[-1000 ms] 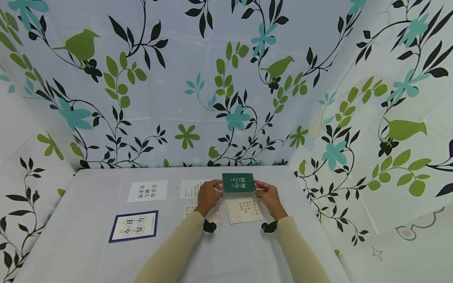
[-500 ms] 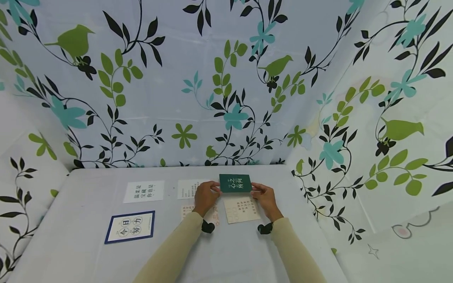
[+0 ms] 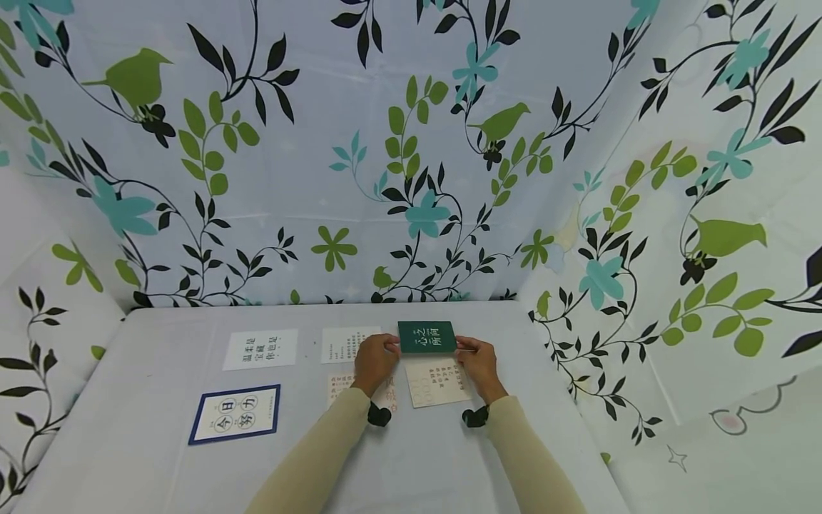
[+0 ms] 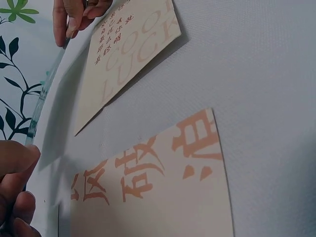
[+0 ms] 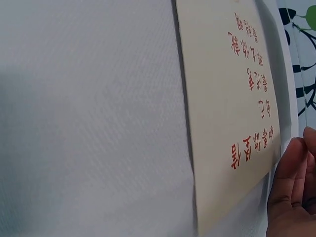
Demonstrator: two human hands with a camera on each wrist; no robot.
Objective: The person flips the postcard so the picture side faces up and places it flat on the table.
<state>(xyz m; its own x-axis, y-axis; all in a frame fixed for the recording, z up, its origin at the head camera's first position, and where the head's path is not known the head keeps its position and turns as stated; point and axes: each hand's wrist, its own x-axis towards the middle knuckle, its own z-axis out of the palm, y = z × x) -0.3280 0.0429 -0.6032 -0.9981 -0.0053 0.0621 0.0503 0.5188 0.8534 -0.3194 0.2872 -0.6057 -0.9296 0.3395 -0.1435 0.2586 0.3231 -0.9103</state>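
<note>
A dark green card (image 3: 427, 338) with white characters is held between both hands near the back of the table. My left hand (image 3: 375, 363) pinches its left edge, and my right hand (image 3: 478, 365) pinches its right edge. Just in front of it lies a cream card (image 3: 438, 383) with red characters; the right wrist view shows that cream card (image 5: 227, 108) close up, with the right hand (image 5: 295, 185) beyond its edge. Under the left forearm a second cream card (image 4: 153, 192) with large orange characters is partly hidden in the head view.
White cards lie to the left: one card (image 3: 260, 349) with dark characters, another card (image 3: 343, 344) partly behind the left hand. A blue-bordered card (image 3: 235, 414) is nearer the front. A patterned curtain (image 3: 308, 178) stands behind the white table (image 3: 141, 400).
The green card has come down slightly toward the table and forward edge of the cream card, still between both hands. The camera view has shifted a little.
</note>
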